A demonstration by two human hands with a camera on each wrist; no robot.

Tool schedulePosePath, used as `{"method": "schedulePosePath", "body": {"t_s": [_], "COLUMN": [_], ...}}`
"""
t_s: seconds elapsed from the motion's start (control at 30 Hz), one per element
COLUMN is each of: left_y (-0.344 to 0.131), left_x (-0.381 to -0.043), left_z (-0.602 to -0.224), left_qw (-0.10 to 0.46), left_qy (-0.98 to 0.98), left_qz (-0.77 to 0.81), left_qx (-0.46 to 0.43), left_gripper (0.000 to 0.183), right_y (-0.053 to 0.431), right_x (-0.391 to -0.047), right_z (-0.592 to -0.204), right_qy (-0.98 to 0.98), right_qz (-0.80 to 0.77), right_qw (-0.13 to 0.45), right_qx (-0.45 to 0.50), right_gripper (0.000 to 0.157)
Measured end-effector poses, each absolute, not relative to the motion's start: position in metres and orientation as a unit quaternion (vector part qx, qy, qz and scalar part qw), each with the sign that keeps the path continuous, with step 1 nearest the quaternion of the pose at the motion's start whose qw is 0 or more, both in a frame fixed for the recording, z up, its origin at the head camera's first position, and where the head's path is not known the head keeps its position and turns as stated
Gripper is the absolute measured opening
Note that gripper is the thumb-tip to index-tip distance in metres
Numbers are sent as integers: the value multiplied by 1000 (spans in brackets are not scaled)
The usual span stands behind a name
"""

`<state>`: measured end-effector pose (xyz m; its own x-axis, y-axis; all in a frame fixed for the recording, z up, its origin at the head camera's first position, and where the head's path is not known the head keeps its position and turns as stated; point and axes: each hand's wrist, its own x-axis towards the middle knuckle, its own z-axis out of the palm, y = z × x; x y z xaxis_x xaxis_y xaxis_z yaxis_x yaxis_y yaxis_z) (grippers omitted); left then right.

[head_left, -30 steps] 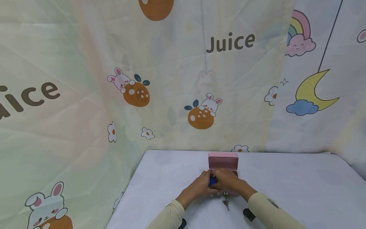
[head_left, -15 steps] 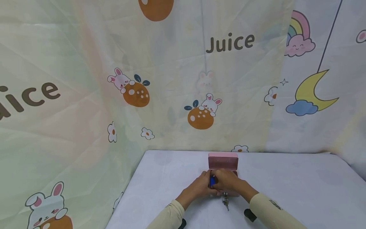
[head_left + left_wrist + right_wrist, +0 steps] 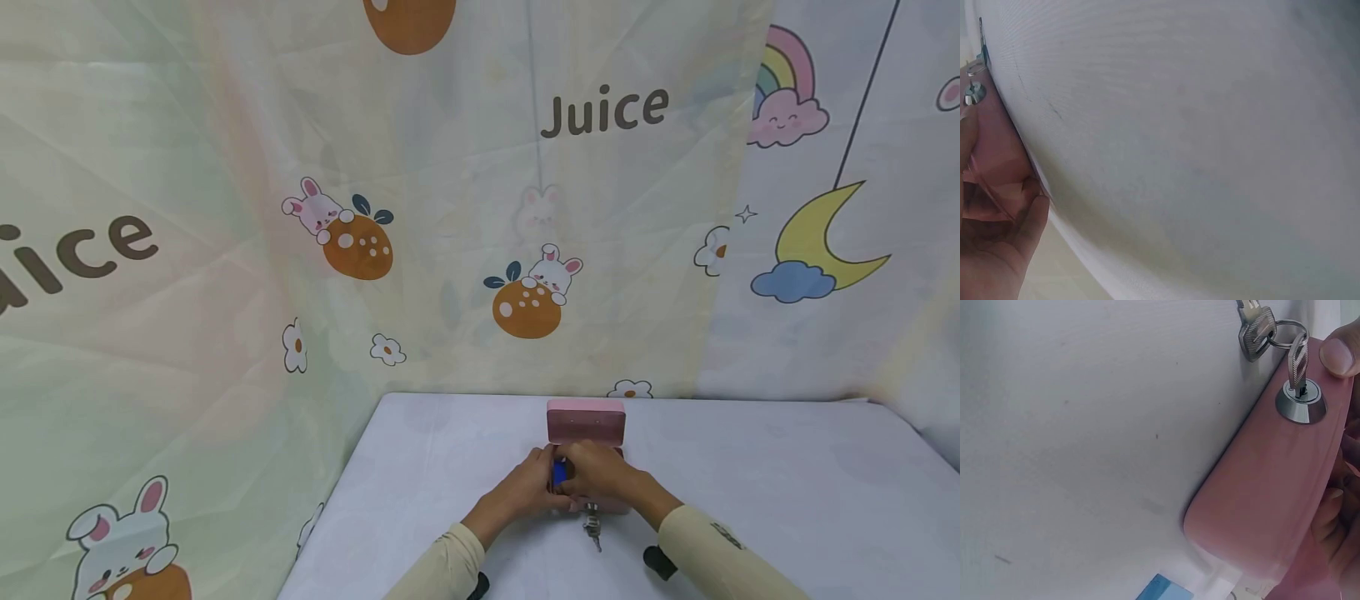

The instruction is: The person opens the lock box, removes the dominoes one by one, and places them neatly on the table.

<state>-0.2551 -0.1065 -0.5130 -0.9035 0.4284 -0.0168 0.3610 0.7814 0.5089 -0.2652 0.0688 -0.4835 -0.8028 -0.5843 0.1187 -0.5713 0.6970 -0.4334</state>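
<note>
A pink metal cash box stands on the table with its lid raised at the back. My left hand grips its left front corner. In the right wrist view, the thumb presses the front wall near the lock. A key sits in that lock, and a second key hangs from the same ring. My right hand reaches down into the box with bent fingers. A blue thing shows between the hands, beside the right fingers. Whether those fingers hold it I cannot tell; the front wall and hands hide most of the inside.
A white cloth covers the table, which meets a printed curtain at the back and left. Dark wrist-worn pieces show by both sleeves. A light blue patch shows low in the right wrist view.
The right hand and forearm have shifted slightly to the right, and the blue thing's visible part has shifted a little too. The left hand, box and keys stay put.
</note>
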Motion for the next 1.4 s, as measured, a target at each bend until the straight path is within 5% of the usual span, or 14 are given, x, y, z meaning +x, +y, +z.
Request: {"method": "schedulePosePath", "body": {"t_s": [1.4], "left_y": [-106], "left_x": [-255], "left_z": [-513], "left_qw": [72], "left_qy": [941], "left_qz": [260], "left_qx": [205], "left_gripper": [92], "right_y": [90], "right_x": [-263], "right_z": [-474], "right_qy": [927], "right_qz": [-225], "right_qw": [32], "right_qx": [-300], "right_gripper": [47]}}
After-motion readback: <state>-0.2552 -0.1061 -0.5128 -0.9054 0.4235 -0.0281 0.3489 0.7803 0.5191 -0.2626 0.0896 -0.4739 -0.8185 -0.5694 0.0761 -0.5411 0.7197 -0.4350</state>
